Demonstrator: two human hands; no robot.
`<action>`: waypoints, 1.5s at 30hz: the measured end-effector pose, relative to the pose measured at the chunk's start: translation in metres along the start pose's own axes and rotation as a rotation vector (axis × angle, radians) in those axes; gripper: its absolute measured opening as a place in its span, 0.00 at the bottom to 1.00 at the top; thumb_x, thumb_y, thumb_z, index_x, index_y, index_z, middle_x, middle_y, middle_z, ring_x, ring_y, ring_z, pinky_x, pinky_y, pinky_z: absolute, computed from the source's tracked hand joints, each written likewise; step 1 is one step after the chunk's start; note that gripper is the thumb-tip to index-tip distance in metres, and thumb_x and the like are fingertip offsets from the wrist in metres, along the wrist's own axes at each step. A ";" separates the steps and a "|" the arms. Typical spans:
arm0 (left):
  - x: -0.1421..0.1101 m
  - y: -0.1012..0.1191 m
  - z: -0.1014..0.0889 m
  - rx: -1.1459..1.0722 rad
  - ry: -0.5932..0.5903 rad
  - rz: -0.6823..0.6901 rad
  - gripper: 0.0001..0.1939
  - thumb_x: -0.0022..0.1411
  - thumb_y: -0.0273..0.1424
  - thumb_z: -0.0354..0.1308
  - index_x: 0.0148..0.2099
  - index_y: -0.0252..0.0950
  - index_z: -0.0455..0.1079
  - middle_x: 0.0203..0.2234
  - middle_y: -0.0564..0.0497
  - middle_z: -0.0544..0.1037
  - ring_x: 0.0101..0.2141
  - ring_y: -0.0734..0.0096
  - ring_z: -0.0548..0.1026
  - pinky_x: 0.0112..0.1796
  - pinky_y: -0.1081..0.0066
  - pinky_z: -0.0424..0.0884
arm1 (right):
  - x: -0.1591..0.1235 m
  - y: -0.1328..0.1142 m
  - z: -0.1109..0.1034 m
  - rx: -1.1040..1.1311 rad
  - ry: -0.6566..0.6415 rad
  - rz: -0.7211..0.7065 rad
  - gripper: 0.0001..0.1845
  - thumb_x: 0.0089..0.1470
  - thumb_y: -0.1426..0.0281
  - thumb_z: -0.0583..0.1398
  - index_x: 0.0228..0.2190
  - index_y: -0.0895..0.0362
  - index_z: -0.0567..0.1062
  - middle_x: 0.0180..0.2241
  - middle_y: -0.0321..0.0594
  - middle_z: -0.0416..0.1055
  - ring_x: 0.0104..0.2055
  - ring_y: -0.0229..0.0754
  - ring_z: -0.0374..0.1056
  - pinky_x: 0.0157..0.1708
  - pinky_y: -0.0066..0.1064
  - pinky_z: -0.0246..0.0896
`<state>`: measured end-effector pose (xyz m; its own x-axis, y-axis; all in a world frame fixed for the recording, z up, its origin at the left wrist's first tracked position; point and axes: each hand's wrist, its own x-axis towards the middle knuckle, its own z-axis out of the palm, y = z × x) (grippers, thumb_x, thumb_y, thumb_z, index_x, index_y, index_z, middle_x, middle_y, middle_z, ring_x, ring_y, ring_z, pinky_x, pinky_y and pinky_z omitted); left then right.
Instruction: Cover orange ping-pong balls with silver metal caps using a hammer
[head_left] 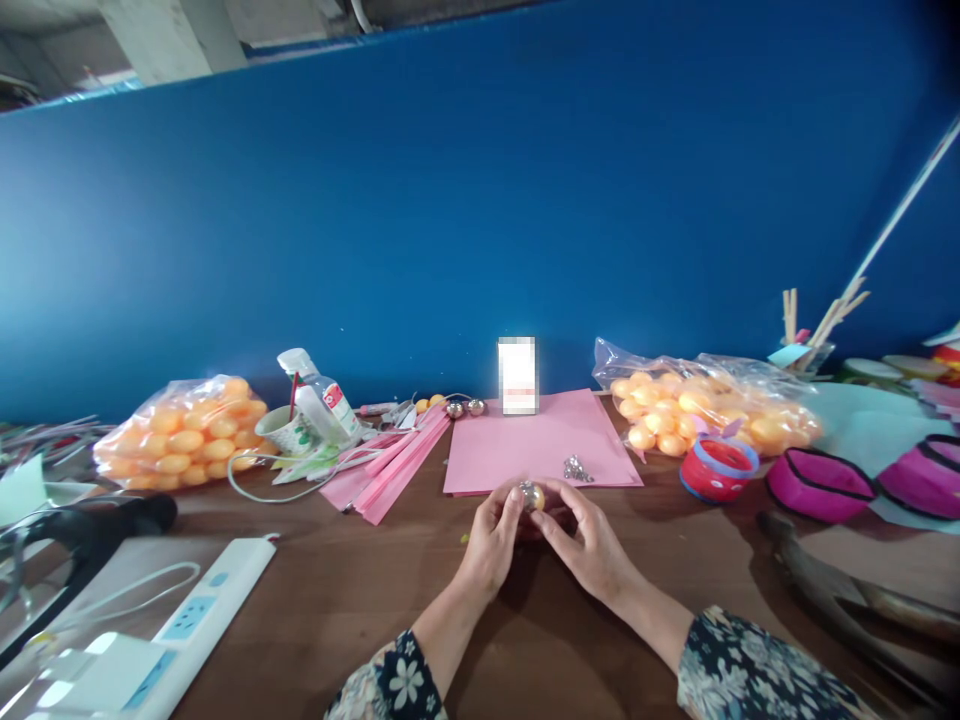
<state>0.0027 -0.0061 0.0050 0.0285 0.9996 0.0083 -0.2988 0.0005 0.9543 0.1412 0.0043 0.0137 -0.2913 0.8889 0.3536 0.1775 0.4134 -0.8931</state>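
Between my fingertips is a small ball (532,496), silvery on its upper left and orange-yellow on its lower right. My left hand (495,535) pinches it from one side, thumb on the silver part. From the other side my right hand (581,535) closes on it, its thumb near the orange part. The fingers hide the ball's underside. Just beyond my hands lies a pink paper sheet (517,450) with a little heap of small silvery pieces (577,469) on it. Two shiny silver balls (466,408) sit at the sheet's far left corner.
Clear bags of orange balls lie left (187,435) and right (664,405). Pink strips (394,460), a paper cup (285,430) and a bottle (322,395) stand left of centre. A power strip (202,620) is front left; a red round container (718,470) is right.
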 end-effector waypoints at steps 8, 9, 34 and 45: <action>-0.001 0.002 0.000 0.039 0.008 -0.018 0.24 0.57 0.43 0.53 0.50 0.32 0.68 0.35 0.45 0.78 0.28 0.69 0.74 0.30 0.70 0.71 | 0.000 -0.002 0.000 0.037 -0.005 -0.003 0.13 0.54 0.68 0.56 0.43 0.55 0.68 0.40 0.41 0.72 0.37 0.41 0.70 0.37 0.30 0.67; -0.001 0.002 0.000 0.038 0.007 -0.022 0.24 0.57 0.43 0.53 0.50 0.32 0.68 0.35 0.44 0.78 0.28 0.69 0.74 0.30 0.70 0.71 | 0.000 -0.002 0.000 0.043 -0.004 -0.003 0.13 0.54 0.68 0.56 0.43 0.55 0.68 0.40 0.41 0.72 0.37 0.41 0.70 0.36 0.29 0.67; 0.002 0.000 -0.003 -0.123 0.012 0.015 0.25 0.54 0.33 0.60 0.55 0.37 0.65 0.46 0.44 0.74 0.44 0.62 0.73 0.46 0.63 0.68 | 0.001 0.009 -0.001 -0.003 0.077 -0.020 0.21 0.56 0.68 0.54 0.51 0.54 0.65 0.51 0.43 0.67 0.54 0.46 0.62 0.54 0.40 0.57; 0.002 0.002 -0.001 -0.176 -0.012 0.001 0.23 0.55 0.33 0.59 0.53 0.35 0.66 0.47 0.43 0.74 0.45 0.59 0.73 0.47 0.60 0.69 | 0.002 0.010 -0.001 0.001 0.066 0.000 0.20 0.56 0.67 0.53 0.51 0.54 0.66 0.52 0.43 0.67 0.54 0.45 0.61 0.55 0.39 0.56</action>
<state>0.0014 -0.0046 0.0067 0.0393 0.9991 0.0140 -0.4611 0.0057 0.8873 0.1432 0.0098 0.0061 -0.2286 0.9000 0.3711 0.1768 0.4132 -0.8933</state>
